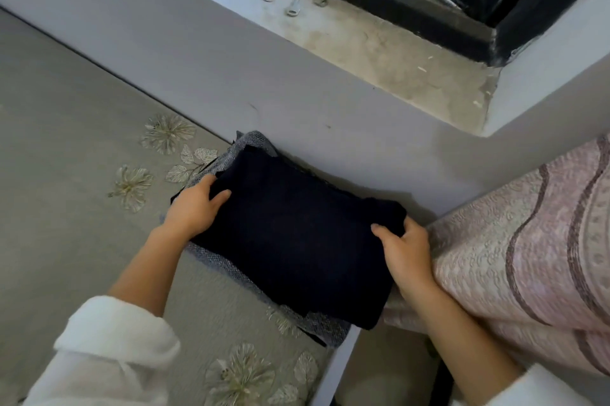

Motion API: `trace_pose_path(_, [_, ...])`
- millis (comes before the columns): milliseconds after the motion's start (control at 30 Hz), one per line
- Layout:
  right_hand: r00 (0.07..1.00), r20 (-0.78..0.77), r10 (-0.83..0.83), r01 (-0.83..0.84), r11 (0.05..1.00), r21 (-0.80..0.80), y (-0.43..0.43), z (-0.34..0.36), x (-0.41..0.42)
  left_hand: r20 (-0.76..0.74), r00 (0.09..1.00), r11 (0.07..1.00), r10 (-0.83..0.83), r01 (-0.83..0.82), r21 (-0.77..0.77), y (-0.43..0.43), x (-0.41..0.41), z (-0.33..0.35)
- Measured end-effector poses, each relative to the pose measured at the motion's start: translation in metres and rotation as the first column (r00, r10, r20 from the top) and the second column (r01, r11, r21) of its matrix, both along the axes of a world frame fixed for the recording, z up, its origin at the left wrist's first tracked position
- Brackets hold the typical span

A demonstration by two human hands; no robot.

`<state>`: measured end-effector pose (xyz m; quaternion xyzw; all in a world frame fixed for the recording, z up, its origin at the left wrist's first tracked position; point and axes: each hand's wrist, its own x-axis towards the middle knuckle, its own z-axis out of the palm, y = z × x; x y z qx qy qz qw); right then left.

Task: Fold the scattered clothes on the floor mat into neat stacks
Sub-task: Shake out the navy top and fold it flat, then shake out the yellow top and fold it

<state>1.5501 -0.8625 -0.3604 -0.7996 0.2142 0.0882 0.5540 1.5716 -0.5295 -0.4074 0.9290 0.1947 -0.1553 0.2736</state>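
Note:
A folded dark navy garment (297,240) lies on top of a folded grey knit garment (227,265), whose edges stick out beneath it. The pile sits on the grey floor mat (66,141) with embroidered flowers, close against the wall. My left hand (194,207) grips the navy garment's left end, thumb on top. My right hand (404,250) grips its right end, fingers curled around the edge. Both arms wear white sleeves.
A pale wall (231,75) runs right behind the pile. Above it is a dusty windowsill (379,49) with a few keys (293,6) and a black window frame. A pink patterned cloth (528,240) hangs at the right, touching my right hand.

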Motion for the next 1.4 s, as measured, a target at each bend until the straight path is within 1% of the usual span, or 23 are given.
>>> trace_pose_path(133, [0.996,0.02,-0.084,0.081,0.988,0.132,0.0,0.006,0.004,0.221,0.974,0.998,0.059,-0.055,-0.024,0.011,0.003,0.02])
trace_pose_path(233, [0.991,-0.022,-0.132,0.133,0.979,0.151,0.006,-0.002,0.01,0.272,0.956,0.994,0.109,-0.101,-0.042,0.022,0.008,0.025])
trace_pose_path(300, [0.984,-0.119,-0.135,0.145,0.986,0.08,0.01,-0.012,0.014,0.197,0.975,0.994,0.104,-0.108,0.008,0.017,0.011,0.02])
trace_pose_path(333, [0.977,-0.186,-0.108,0.105,0.994,-0.023,0.011,-0.017,0.015,0.123,0.989,0.993,0.084,-0.094,0.078,0.011,0.01,0.015])
trace_pose_path(367, [0.967,-0.245,-0.07,0.028,0.985,-0.17,0.013,-0.024,0.014,0.073,0.995,0.985,0.071,-0.082,0.154,0.002,0.006,0.008])
trace_pose_path(400, [0.963,-0.27,-0.025,-0.068,0.941,-0.333,0.016,-0.027,0.01,0.083,0.995,0.975,0.06,-0.076,0.211,-0.011,0.0,0.004])
trace_pose_path(433, [0.969,-0.242,0.038,-0.155,0.862,-0.483,0.021,-0.028,0.004,0.14,0.99,0.967,0.023,-0.057,0.247,-0.024,-0.006,0.001])
trace_pose_path(467, [0.976,-0.164,0.141,-0.212,0.779,-0.59,0.027,-0.028,-0.003,0.199,0.979,0.961,-0.04,-0.017,0.275,-0.038,-0.013,-0.002])
trace_pose_path(500, [0.954,-0.08,0.289,-0.271,0.716,-0.643,0.034,-0.029,-0.012,0.232,0.967,0.955,-0.101,0.028,0.296,-0.05,-0.021,-0.007])
trace_pose_path(533, [0.888,-0.035,0.458,-0.365,0.659,-0.658,0.039,-0.032,-0.02,0.232,0.963,0.951,-0.138,0.063,0.304,-0.061,-0.029,-0.013])
trace_pose_path(567, [0.792,-0.049,0.608,-0.487,0.582,-0.652,0.043,-0.036,-0.028,0.204,0.968,0.95,-0.147,0.08,0.301,-0.068,-0.037,-0.019])
trace_pose_path(600, [0.693,-0.112,0.712,-0.602,0.486,-0.634,0.044,-0.041,-0.035,0.165,0.977,0.953,-0.132,0.08,0.293,-0.072,-0.044,-0.026])
trace_pose_path(667, [0.533,-0.301,0.791,-0.766,0.299,-0.569,0.041,-0.056,-0.044,0.098,0.992,0.963,-0.079,0.05,0.264,-0.071,-0.055,-0.038])
trace_pose_path(700, [0.479,-0.382,0.79,-0.813,0.236,-0.532,0.038,-0.062,-0.047,0.067,0.996,0.969,-0.061,0.043,0.245,-0.069,-0.06,-0.044])
trace_pose_path(767, [0.411,-0.48,0.775,-0.859,0.153,-0.488,0.036,-0.069,-0.047,0.001,0.999,0.977,-0.042,0.041,0.211,-0.066,-0.064,-0.052])
trace_pose_path(867, [0.382,-0.508,0.772,-0.879,0.133,-0.458,0.039,-0.067,-0.043,-0.064,0.997,0.981,-0.037,0.048,0.19,-0.068,-0.059,-0.053])
trace_pose_path(1000, [0.394,-0.467,0.792,-0.875,0.167,-0.455,0.03,-0.052,-0.047,-0.1,0.995,0.989,-0.001,0.016,0.148,-0.082,-0.064,-0.037])
trace_pose_path(1100, [0.399,-0.412,0.819,-0.862,0.181,-0.474,0.012,-0.041,-0.061,-0.035,0.996,0.997,0.079,-0.079,0.007,-0.109,-0.097,-0.021])
trace_pose_path(1167, [0.392,-0.389,0.834,-0.856,0.176,-0.486,0.002,-0.032,-0.072,-0.023,0.987,0.981,0.158,-0.159,-0.108,-0.127,-0.128,-0.008])
trace_pose_path(1200, [0.384,-0.377,0.842,-0.854,0.169,-0.492,-0.002,-0.028,-0.078,-0.023,0.981,0.971,0.194,-0.196,-0.135,-0.135,-0.145,-0.001])
trace_pose_path(1300, [0.341,-0.326,0.882,-0.855,0.147,-0.497,-0.007,-0.015,-0.105,-0.005,0.958,0.952,0.286,-0.285,-0.111,-0.16,-0.206,0.016])
trace_pose_path(1367, [0.271,-0.291,0.917,-0.864,0.098,-0.494,-0.005,-0.01,-0.128,-0.013,0.931,0.927,0.364,-0.363,-0.088,-0.174,-0.253,0.024])
trace_pose_path(1400, [0.221,-0.279,0.934,-0.865,0.056,-0.499,-0.003,-0.008,-0.141,-0.023,0.912,0.909,0.41,-0.41,-0.075,-0.181,-0.277,0.027])
